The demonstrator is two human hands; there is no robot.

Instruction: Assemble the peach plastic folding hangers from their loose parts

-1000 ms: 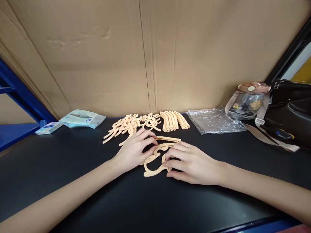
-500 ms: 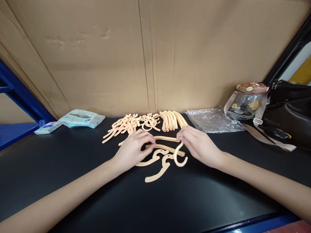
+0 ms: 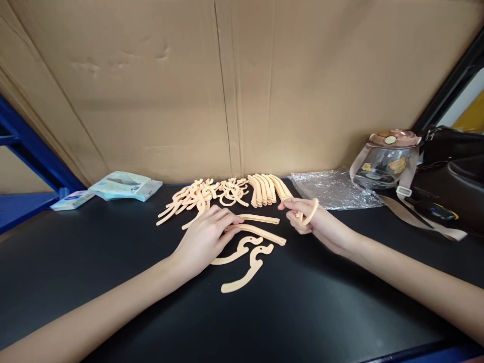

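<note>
My left hand (image 3: pixel 206 234) is closed, thumb and fingertips at the left end of a curved beige strip (image 3: pixel 262 234). A second curved strip (image 3: pixel 260 219) lies just behind it, its left end close to my fingertips. My right hand (image 3: pixel 308 219) is raised to the right of the strips, with a beige C-shaped hook (image 3: pixel 313 212) held in its bent fingers. In front of the strips lie two arm pieces with curled ends, a nearer one (image 3: pixel 242 280) and a farther one (image 3: pixel 230 259) partly behind my left hand.
At the back are a loose heap of arm pieces (image 3: pixel 192 194), a small pile of hooks (image 3: pixel 232 191) and stacked strips (image 3: pixel 262 189). Clear plastic (image 3: pixel 333 189), a strapped bottle (image 3: pixel 385 164) and a black bag (image 3: pixel 461 181) stand right; tissue packs (image 3: pixel 126 185) lie left.
My right hand has drawn away rightward from the strips, turning and lifting with the hook. My left hand stays almost in place. The front strip's right end is now uncovered.
</note>
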